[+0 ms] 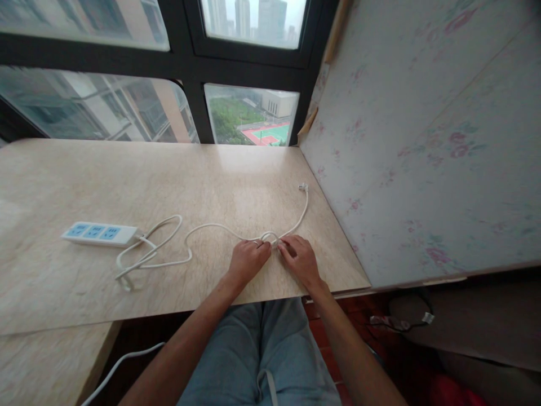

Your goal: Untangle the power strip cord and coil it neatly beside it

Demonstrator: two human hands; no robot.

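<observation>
A white power strip (pixel 100 233) with blue sockets lies on the beige marble sill (pixel 169 180) at the left. Its white cable (pixel 203 228) runs right in loose loops to a small knot-like loop (pixel 269 237), then on to a plug end (pixel 302 186) near the wall. My left hand (pixel 248 260) and my right hand (pixel 299 257) rest side by side on the sill, fingers curled, both pinching the cable at that loop.
A flowered wall panel (pixel 422 141) stands right of the sill. Dark-framed windows (pixel 190 62) run along the back. A lower ledge (pixel 51 361) sits at bottom left with another white cord (pixel 122 361) hanging by it. My lap in grey trousers (pixel 262 349) is below the edge.
</observation>
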